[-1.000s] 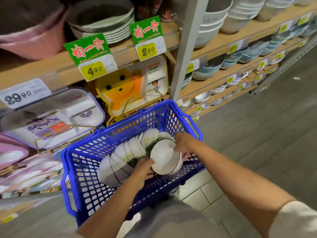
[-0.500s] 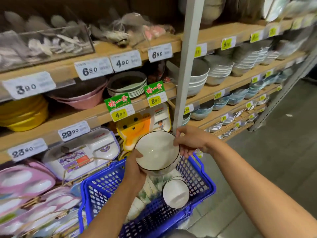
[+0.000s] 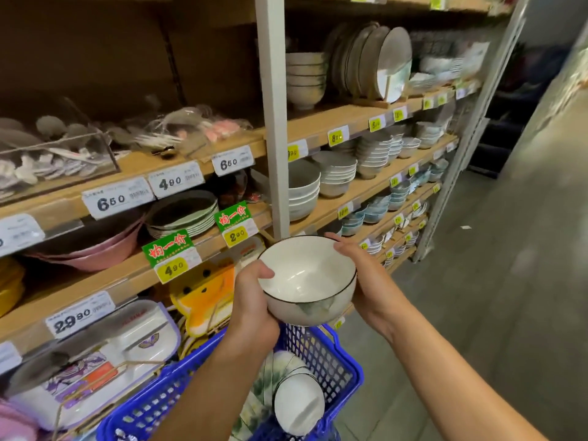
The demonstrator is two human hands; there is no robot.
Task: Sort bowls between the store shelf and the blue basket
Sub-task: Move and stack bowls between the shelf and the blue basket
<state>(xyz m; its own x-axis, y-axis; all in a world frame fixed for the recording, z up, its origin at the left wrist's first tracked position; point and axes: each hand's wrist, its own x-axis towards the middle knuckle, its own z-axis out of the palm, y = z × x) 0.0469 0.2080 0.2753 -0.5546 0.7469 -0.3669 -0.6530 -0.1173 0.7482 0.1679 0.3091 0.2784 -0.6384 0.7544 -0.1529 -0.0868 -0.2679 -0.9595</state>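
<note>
A white bowl (image 3: 307, 275) with a thin dark rim is held in the air just above the blue basket (image 3: 319, 353), its mouth tipped toward the camera. The left hand (image 3: 251, 300) curls round the bowl's left side, thumb hooked over the rim; the right hand (image 3: 362, 278) clasps the opposite side, fingers bent against the rim. Inside the basket (only part of it shows at the bottom edge) more bowls (image 3: 299, 405) lie on their sides, a white one foremost. The store shelf (image 3: 334, 122) rises behind and above the basket; stacked bowls (image 3: 302, 192) sit on a board up and to the right of it, just past a white upright post (image 3: 273, 122); a green price tag (image 3: 173, 256) hangs above and to the basket's left.
</note>
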